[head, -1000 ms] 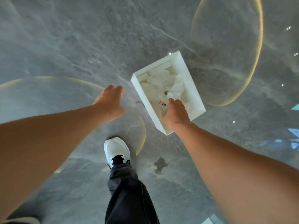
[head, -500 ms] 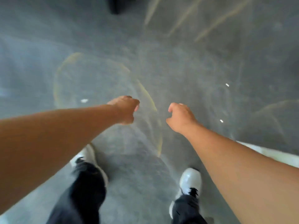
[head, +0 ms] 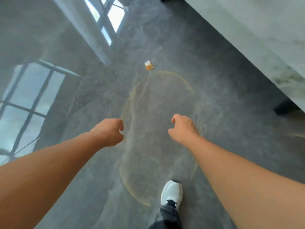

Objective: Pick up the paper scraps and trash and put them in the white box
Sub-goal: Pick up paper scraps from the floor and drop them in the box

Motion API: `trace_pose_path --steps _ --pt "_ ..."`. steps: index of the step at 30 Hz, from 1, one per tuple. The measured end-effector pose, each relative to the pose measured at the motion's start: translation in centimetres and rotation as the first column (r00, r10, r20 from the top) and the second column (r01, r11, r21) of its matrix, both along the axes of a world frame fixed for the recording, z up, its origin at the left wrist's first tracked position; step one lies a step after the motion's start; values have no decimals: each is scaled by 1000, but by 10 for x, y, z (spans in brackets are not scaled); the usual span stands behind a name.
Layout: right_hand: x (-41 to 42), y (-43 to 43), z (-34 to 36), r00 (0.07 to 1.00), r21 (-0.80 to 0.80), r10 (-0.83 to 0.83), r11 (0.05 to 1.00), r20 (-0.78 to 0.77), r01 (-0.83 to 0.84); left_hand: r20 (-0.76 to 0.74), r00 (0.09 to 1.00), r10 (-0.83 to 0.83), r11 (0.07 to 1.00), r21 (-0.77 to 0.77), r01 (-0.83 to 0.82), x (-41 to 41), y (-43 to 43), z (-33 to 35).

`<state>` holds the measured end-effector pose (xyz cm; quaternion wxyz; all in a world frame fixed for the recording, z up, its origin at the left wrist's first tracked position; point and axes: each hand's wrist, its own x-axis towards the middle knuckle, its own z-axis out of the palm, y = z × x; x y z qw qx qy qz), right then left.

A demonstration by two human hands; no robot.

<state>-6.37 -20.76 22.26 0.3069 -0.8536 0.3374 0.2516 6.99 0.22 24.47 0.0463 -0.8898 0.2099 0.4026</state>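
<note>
Presently, one piece of trash (head: 149, 65), a small white and orange scrap, is seen lying on the grey marble floor (head: 222, 90), well ahead of both hands and just beyond the rim of a faint yellowish ring marked on the floor. Any writing or brand on it is too blurred to be read. The white box is not seen in this view. The left hand (head: 110, 131) is held out over the floor with fingers loosely curled; nothing is gripped. The right hand (head: 183, 128) is likewise extended, its grip half open and empty. A white shoe (head: 171, 192) is planted below the right forearm. Window reflections are noted on the floor at left.
</note>
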Motion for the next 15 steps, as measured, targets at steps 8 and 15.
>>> trace_pose_path --steps 8,15 --pt "87 30 -9 938 3 343 939 -56 -344 -53 986 157 987 43 -154 40 34 -21" --pt "152 -7 -42 868 -9 466 880 -173 -475 -308 950 61 997 60 -45 20 -9 -58"
